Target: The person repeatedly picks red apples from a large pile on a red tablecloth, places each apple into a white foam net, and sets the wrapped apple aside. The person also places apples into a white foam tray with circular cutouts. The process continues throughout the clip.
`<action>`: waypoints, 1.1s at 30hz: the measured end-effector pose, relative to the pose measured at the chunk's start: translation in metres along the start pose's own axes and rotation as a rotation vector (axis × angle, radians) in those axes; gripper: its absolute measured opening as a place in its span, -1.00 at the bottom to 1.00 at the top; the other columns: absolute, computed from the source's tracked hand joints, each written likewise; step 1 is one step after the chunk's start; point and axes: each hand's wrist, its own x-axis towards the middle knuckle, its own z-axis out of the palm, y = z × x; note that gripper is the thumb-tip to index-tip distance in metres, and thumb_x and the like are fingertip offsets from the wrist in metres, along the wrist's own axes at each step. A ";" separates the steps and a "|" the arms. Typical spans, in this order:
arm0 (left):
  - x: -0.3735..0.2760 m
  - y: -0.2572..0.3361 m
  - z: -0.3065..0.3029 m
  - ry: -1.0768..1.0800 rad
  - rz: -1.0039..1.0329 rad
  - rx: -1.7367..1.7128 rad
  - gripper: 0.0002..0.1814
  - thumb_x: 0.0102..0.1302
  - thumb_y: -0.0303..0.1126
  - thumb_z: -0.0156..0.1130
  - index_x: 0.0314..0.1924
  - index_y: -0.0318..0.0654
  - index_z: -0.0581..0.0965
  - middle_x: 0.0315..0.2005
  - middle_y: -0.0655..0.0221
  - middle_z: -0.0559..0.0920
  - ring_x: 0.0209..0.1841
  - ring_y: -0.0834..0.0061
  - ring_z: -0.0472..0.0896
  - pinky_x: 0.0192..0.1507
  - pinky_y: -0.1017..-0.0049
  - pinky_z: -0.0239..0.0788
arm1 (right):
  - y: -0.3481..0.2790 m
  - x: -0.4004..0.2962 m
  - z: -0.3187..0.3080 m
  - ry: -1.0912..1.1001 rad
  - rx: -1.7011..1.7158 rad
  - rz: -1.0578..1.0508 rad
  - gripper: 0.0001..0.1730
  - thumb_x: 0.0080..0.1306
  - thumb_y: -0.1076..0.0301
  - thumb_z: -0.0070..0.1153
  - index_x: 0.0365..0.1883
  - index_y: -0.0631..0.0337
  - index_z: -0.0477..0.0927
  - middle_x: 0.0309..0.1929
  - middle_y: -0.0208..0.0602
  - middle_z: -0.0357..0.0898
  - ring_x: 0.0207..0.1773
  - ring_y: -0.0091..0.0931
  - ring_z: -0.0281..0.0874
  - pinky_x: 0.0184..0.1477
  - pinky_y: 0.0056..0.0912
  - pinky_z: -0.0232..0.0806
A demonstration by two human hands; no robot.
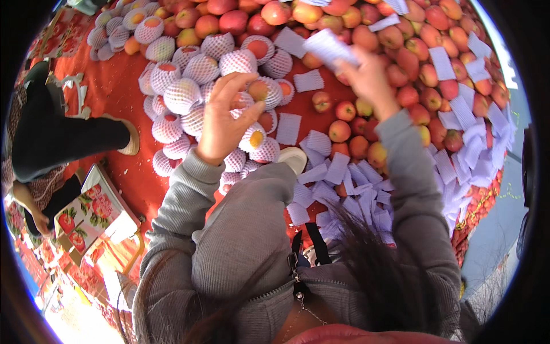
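My left hand (227,114) hovers over a heap of apples in white foam net sleeves (182,95), its thumb and fingers apart with nothing between them. Farther right, my right hand (365,75) grips a flat white foam net sleeve (330,48), slightly blurred, above the pile of bare red apples (393,38). Below that hand, loose bare apples (339,130) lie on the red cloth (307,105). Flat foam sleeves (337,167) are heaped nearer my body, and more are scattered over the apples at right.
My shoe (293,160) stands between the sleeved apples and the flat sleeves. At left, another person's dark-clothed leg (73,137) reaches onto the red cloth. Their hand (41,223) is beside a printed fruit carton (86,215). Netted small red fruit (481,208) lies at the right.
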 end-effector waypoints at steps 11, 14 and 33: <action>-0.010 0.019 0.041 -0.172 -0.076 -0.683 -0.54 0.10 -0.69 0.27 -0.02 -0.19 0.37 -0.20 0.42 0.53 -0.15 0.62 0.53 -0.18 0.60 0.44 | -0.086 -0.101 0.046 -0.059 0.881 0.109 -0.69 0.36 0.26 0.01 -0.11 0.35 0.47 -0.32 -0.37 0.52 -0.27 -0.66 0.41 -0.25 -0.54 0.31; -0.001 0.044 0.033 -0.314 -0.430 -1.107 -0.65 0.18 -0.53 0.28 -0.01 -0.31 0.48 -0.12 0.40 0.58 -0.13 0.62 0.52 -0.07 0.55 0.41 | -0.070 -0.087 0.043 0.113 0.995 0.087 -0.56 0.43 0.08 -0.13 -0.06 0.35 0.46 -0.18 -0.34 0.50 -0.19 -0.61 0.44 -0.18 -0.55 0.31; -0.010 0.037 0.011 -0.095 -0.395 -1.384 -0.68 0.34 -0.37 0.10 0.04 -0.39 0.46 -0.11 0.17 0.60 -0.04 0.31 0.58 0.07 0.32 0.38 | -0.066 -0.006 0.098 0.021 0.555 -0.231 -0.84 0.24 0.36 0.11 -0.33 0.28 0.53 -0.44 -0.38 0.57 -0.45 -0.56 0.47 -0.36 -0.49 0.33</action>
